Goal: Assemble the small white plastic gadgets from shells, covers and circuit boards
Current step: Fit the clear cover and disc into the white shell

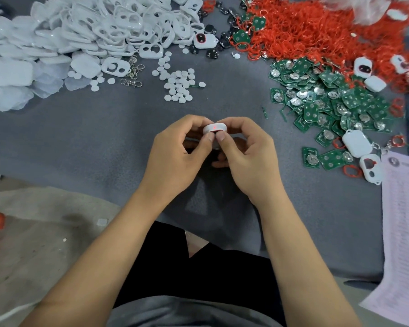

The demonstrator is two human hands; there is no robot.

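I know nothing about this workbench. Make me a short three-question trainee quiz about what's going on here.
1. True or false: both hands hold one white gadget together.
2. Which pile lies nearest the right hand? A) white shells B) green circuit boards C) red rings
3. Fill in: a small ___ light glows on the gadget's edge.

Key:
1. True: the left hand and right hand pinch it between thumbs and fingers.
2. B: the green circuit boards lie just right of it; the white shells are far left, the red rings farther back.
3. Red.
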